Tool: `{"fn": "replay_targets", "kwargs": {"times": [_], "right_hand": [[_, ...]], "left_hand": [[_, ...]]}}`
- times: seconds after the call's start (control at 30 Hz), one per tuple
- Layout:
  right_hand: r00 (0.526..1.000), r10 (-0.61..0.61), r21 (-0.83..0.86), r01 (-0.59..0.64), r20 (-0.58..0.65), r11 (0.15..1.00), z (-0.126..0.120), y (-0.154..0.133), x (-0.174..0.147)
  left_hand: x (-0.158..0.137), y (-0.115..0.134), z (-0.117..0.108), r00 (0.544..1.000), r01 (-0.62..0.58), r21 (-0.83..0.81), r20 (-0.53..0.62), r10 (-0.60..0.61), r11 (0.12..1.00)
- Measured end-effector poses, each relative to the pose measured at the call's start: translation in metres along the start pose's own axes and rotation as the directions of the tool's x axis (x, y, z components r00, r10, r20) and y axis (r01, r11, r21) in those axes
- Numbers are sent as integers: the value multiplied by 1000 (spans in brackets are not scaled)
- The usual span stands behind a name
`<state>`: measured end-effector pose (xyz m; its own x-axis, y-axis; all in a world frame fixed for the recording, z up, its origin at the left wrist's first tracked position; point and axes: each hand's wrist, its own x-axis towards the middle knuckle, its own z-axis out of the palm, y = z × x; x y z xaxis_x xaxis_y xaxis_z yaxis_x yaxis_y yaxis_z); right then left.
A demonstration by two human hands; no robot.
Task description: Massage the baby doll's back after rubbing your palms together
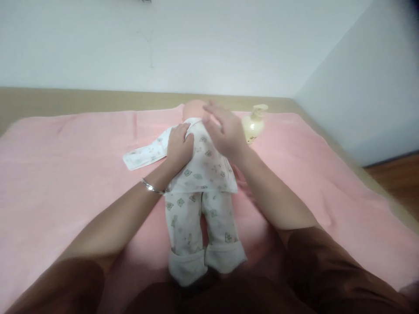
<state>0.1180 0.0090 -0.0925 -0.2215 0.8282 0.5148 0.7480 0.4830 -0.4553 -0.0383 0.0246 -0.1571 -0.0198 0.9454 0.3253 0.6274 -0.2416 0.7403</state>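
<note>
Nearest: brown sleeves of the person, one on each forearm. Trousers, pale with small green print, cuffs turned up, legs side by side. Matching top, hem over the waist of the trousers. Both are on a doll, lying mid-blanket, head away from the person. Left hand, laid flat on the top by the shoulder, thumb spread, bracelet at the wrist. Loose sleeve, stretched out to the left. Right hand, apart from the left, fingers extended beside the head, unclenched; contact cannot be told. Pump bottle, yellowish, upright, just beyond the right hand. Pink blanket, spread beneath. Farthest: pale wall
</note>
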Motion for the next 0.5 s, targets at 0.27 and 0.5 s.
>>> {"fn": "replay_targets", "kwargs": {"times": [0.27, 0.5], "right_hand": [[974, -6, -352, -76, -225, 933, -29, 74, 24], [976, 112, -424, -184, -188, 887, -13, 80, 32]], "left_hand": [[2, -3, 3, 1000, -1, 20, -1, 1, 1000], [0, 8, -3, 999, -27, 76, 44, 24, 997]]}}
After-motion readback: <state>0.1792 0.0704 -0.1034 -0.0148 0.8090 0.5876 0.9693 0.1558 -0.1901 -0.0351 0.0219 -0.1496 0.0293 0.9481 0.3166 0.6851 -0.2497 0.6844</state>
